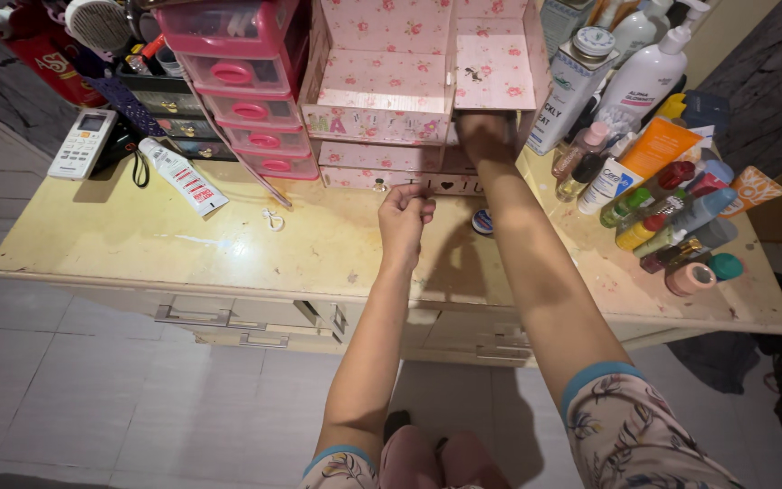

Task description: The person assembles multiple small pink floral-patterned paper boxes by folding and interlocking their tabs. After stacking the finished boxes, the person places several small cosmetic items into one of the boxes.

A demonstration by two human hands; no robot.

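Note:
A pink floral cardboard organizer (pixel 382 81) stands at the back of a worn cream dresser top (pixel 228 244). My right hand (pixel 481 136) reaches into a lower opening of the organizer, under its small open door (pixel 495 63); the fingers are hidden inside. My left hand (pixel 405 217) hovers in a loose fist just in front of the organizer's bottom drawer (pixel 400 178), fingers curled near its front. Whether it pinches anything is not visible. A small round blue-and-white tin (pixel 482 221) lies on the top between my two arms.
A pink plastic drawer unit (pixel 246 81) stands to the left, with a white remote (pixel 83 143) and a white tube (pixel 183 177) beside it. Several bottles and tubes (pixel 653 181) crowd the right side. A small white clip (pixel 272 218) lies mid-left. Dresser drawers (pixel 228 317) sit below.

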